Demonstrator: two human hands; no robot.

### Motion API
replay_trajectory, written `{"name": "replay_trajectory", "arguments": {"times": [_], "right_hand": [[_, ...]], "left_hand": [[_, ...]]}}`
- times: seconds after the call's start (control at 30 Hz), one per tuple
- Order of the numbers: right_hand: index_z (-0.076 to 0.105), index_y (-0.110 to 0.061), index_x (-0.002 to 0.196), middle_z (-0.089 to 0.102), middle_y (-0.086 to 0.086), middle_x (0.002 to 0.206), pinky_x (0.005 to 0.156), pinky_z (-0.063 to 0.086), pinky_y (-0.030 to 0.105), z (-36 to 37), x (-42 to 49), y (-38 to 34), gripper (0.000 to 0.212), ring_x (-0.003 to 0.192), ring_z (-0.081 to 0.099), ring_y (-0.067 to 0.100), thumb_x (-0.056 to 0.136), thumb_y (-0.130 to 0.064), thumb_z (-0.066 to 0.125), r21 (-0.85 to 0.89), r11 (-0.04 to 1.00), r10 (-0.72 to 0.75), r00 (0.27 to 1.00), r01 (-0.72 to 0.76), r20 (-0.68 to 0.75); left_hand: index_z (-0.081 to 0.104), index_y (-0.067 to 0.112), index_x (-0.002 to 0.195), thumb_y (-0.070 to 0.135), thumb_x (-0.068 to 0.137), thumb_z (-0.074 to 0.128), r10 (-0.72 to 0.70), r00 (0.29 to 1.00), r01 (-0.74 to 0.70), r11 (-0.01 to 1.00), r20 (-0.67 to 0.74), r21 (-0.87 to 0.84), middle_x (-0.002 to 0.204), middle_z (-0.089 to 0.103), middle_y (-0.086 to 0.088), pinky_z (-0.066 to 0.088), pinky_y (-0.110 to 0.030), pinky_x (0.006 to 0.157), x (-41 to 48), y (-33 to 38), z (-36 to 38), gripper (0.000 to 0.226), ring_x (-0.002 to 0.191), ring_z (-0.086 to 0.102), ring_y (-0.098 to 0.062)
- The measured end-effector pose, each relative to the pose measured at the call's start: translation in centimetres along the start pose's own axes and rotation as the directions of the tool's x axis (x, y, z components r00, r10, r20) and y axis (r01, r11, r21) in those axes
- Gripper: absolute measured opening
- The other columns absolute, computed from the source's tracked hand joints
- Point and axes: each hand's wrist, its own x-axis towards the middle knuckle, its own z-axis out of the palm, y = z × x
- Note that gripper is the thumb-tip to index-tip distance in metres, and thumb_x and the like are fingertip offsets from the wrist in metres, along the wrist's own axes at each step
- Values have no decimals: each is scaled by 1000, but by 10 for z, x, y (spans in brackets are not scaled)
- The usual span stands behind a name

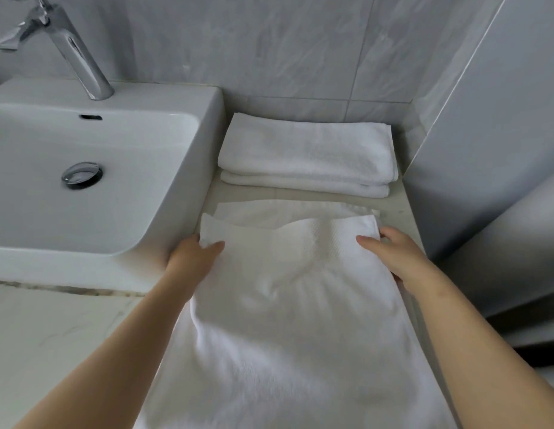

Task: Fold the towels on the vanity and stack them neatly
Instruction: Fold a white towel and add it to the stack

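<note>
Towel (285,305) lies lengthwise on the vanity (53,335), running from the near edge up to the fingers. Left hand (192,257) pinches its far left corner, thumb on top, fingers beneath. Right hand (399,258) pinches the far right corner, thumb on top, fingertips hidden behind the edge. Just beyond the fingers a flat white layer shows; whether it is the same towel cannot be told. Further beyond, a stack (306,153) of two folded towels sits by the wall. Sink (84,144) lies left of the left fingers, with the tap (80,57) behind it.
</note>
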Motion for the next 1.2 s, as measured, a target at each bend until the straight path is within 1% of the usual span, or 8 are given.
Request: {"name": "replay_trajectory", "arguments": {"times": [0.17, 0.33, 0.47, 0.57, 0.73, 0.83, 0.97, 1.2], "right_hand": [[66, -4, 94, 66, 12, 85, 76, 46, 33, -2, 8, -18, 11, 79, 62, 28, 89, -12, 60, 132, 988, -70, 997, 74, -34], [63, -13, 81, 62, 5, 80, 68, 43, 29, -18, 25, -27, 12, 71, 57, 20, 88, -8, 54, 374, 923, -21, 985, 85, -172], [63, 3, 101, 57, 9, 77, 68, 39, 29, -6, 46, -3, 19, 72, 53, 24, 89, -10, 56, 179, 984, 26, 981, 9, -193], [61, 2, 95, 55, 11, 83, 65, 35, 28, 0, 55, 9, 20, 73, 48, 22, 89, -15, 52, 25, 1000, 13, 983, -9, -183], [55, -5, 86, 49, 6, 75, 55, 30, 26, 2, 63, 10, 17, 65, 42, 18, 93, -19, 48, -126, 992, -52, 978, 27, -202], [49, -4, 77, 47, 11, 81, 52, 27, 26, 5, 64, 14, 21, 63, 38, 18, 93, -17, 49, -197, 979, -94, 963, 44, -253], [37, -12, 63, 42, 12, 95, 49, 24, 24, 9, 68, 17, 32, 68, 38, 22, 92, -18, 51, -186, 981, -108, 941, 50, -321], [28, -13, 59, 31, 2, 60, 55, 22, 29, 8, 50, 7, 36, 56, 26, 16, 88, -10, 50, -23, 966, -243, 873, 258, -424]], "left_hand": [[63, 5, 91, 13, 89, 60, -21, 969, 138, 874, 248, -465, 72, 69, -9, 56, -32, 58, -18, 26, -18, 9, 63, 66, -24], [63, 7, 85, 15, 89, 58, -80, 975, 194, 755, 206, -626, 62, 69, -5, 49, -31, 60, 4, 38, -10, 10, 66, 63, -24], [59, 10, 74, 12, 89, 59, -78, 997, 61, 900, -20, -432, 68, 57, -7, 45, -32, 69, 29, 18, 22, 16, 74, 59, -28], [66, 6, 90, 16, 88, 56, 22, 989, -38, 994, -148, -106, 85, 65, -12, 44, -31, 75, 34, 13, 29, 14, 87, 62, -32], [59, 3, 107, 20, 91, 52, 112, 982, -76, 972, -151, 223, 111, 61, -19, 43, -32, 79, 36, 19, 31, 25, 100, 58, -35], [43, 1, 125, 19, 94, 45, 141, 981, -76, 913, -135, 402, 136, 35, -17, 41, -36, 87, 30, 23, 39, 35, 112, 49, -35], [42, 0, 126, 19, 94, 47, 164, 982, -110, 906, -99, 410, 140, 30, -16, 39, -36, 91, 31, 23, 35, 38, 114, 48, -34], [58, 6, 93, 19, 89, 55, 242, 954, -212, 962, -175, 174, 94, 60, -14, 39, -29, 69, 37, 31, 22, 14, 83, 55, -29]]}}
